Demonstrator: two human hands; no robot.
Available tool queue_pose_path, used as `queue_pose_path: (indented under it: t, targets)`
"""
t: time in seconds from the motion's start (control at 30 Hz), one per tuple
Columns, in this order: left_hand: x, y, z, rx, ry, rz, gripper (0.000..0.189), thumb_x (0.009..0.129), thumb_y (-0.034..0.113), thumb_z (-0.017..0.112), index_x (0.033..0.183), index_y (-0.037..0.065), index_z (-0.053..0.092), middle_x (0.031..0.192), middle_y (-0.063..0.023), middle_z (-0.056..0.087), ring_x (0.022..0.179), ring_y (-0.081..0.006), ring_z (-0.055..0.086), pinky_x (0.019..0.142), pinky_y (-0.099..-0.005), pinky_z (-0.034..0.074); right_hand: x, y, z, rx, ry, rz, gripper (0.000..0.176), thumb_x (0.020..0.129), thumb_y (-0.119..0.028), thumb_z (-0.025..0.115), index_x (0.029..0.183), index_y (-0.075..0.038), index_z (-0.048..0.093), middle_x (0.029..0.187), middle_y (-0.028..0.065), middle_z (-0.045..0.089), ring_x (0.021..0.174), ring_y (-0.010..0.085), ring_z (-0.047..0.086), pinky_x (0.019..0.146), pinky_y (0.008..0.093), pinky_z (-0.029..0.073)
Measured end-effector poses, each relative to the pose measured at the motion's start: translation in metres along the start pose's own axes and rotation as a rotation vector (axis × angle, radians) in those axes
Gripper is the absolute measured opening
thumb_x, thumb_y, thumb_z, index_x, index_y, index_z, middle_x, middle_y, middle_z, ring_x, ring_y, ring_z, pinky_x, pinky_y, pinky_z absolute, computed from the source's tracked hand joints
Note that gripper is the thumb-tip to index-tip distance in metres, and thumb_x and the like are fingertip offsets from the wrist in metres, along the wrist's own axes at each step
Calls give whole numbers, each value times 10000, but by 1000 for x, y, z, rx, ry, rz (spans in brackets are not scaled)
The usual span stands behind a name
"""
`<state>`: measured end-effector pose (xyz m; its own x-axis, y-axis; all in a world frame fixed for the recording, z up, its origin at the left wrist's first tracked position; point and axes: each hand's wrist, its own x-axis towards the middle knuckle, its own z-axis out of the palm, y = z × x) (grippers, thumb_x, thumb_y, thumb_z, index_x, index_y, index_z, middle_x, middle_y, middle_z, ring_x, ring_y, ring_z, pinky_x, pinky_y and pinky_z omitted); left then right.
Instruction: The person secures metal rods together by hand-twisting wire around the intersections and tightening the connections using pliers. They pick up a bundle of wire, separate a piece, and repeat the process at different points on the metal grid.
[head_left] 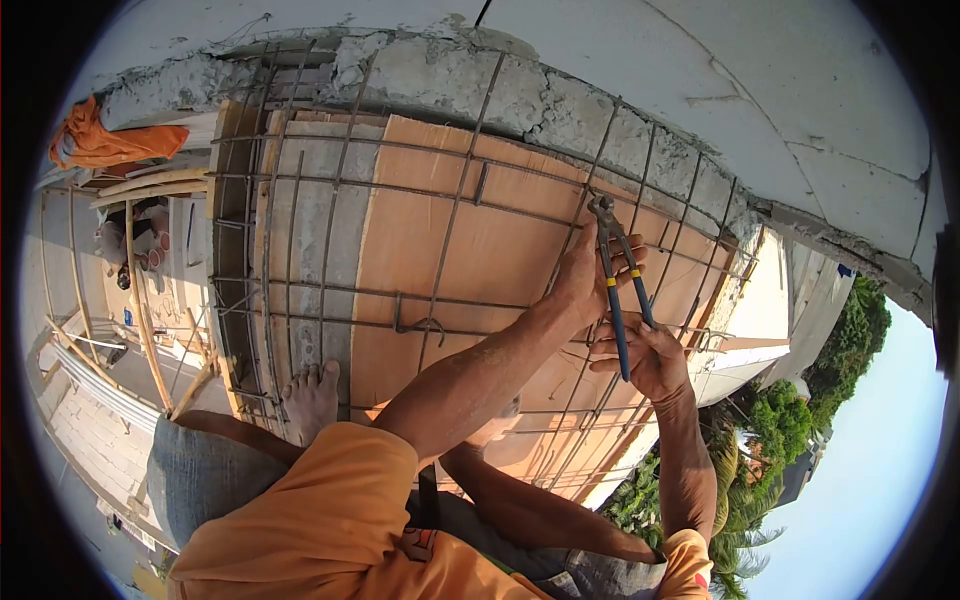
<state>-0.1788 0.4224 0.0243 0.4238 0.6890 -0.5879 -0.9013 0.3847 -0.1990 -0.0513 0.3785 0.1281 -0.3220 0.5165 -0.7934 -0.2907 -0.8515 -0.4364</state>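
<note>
Pincers (pixel 612 268) with dark blue handles and yellow bands stand with their jaws up, close to a crossing in the steel bar mesh (pixel 480 158). My right hand (pixel 655 365) grips the handles near their lower ends, fingers behind and thumb at the right handle. Just below the jaws is my left hand (pixel 580 275), its fingers partly curled behind the tool. The pincers cover part of those fingers, so whatever they pinch is hidden. Beneath the mesh lies a plywood panel (pixel 410 240). A bent bar end (pixel 420 325) sticks out left of my hands.
A rough concrete edge (pixel 440 85) runs along the top of the mesh. My bare foot (pixel 310 400) rests at the lower left of the mesh. Far below on the left are wooden poles (pixel 140 300) and another person (pixel 150 240). An orange cloth (pixel 105 140) hangs at upper left.
</note>
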Motion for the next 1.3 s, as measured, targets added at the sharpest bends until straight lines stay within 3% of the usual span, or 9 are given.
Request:
queue_pose_path:
  t: [0.07, 0.23, 0.33, 0.4, 0.5, 0.57, 0.7, 0.9, 1.3]
  targets:
    - [6, 1, -10, -12, -14, 51, 342, 1022, 360, 399, 984, 58, 555, 867, -102, 648, 801, -201, 633, 792, -382, 528, -3, -4, -7, 125, -155, 40, 526, 892, -241, 573, 1253, 126, 461, 1114, 299, 593, 933, 409, 655, 769, 524, 567]
    - [-7, 8, -4, 205, 133, 125, 285, 1012, 314, 462, 900, 70, 557, 679, -19, 570, 578, -136, 536, 590, -333, 482, -32, -27, 16, -140, -15, -129, 590, 829, -123, 542, 1353, 106, 397, 1143, 318, 588, 992, 442, 637, 827, 544, 556]
    - [-18, 21, 5, 344, 225, 114, 267, 1002, 304, 495, 908, 64, 563, 586, 45, 401, 484, -80, 334, 493, -278, 377, -44, -33, 26, -273, 158, -243, 552, 860, -105, 525, 1359, 96, 403, 1031, 260, 631, 878, 347, 672, 744, 449, 579]
    - [-22, 33, 6, 475, 237, 112, 263, 995, 299, 505, 913, 58, 570, 590, 50, 395, 479, -72, 332, 475, -269, 364, -39, -33, 30, -750, 402, -260, 519, 916, -148, 515, 1364, 90, 408, 872, 168, 622, 725, 214, 635, 631, 335, 539]
    - [-19, 66, 6, 763, 269, 113, 263, 976, 288, 523, 922, 41, 596, 581, 64, 376, 454, -51, 313, 424, -244, 312, -26, -14, 25, -913, 489, -243, 527, 956, -241, 516, 1365, 75, 417, 775, 90, 567, 634, 129, 551, 568, 283, 477]
    - [-11, 89, 1, 1218, 89, 270, 271, 973, 284, 519, 912, 33, 602, 559, 64, 366, 441, -45, 314, 412, -237, 295, -24, -5, 13, -1007, 499, -173, 507, 962, -237, 504, 1363, 62, 422, 816, 88, 584, 685, 140, 588, 617, 273, 502]
    - [-9, 76, -8, 1278, 81, 271, 302, 987, 298, 503, 928, 19, 600, 549, 56, 387, 433, -45, 342, 372, -232, 286, -22, -3, 11, -1059, 463, -261, 481, 933, -158, 489, 1359, 55, 421, 904, 94, 597, 771, 169, 620, 696, 289, 525]
    - [-13, 34, -11, 850, 160, 252, 344, 995, 344, 495, 972, 13, 585, 561, 21, 447, 421, -51, 367, 353, -227, 337, -18, -34, 31, -1146, 395, 25, 426, 870, -110, 501, 1267, 44, 507, 967, 132, 629, 818, 189, 639, 673, 295, 501]
    - [-18, 37, -9, 885, 136, 183, 366, 1010, 348, 463, 1032, 1, 579, 608, -16, 519, 466, -77, 448, 459, -255, 436, -9, -46, 6, -1250, 298, -101, 433, 891, -99, 552, 1305, 11, 489, 959, 141, 626, 798, 205, 590, 728, 339, 469]
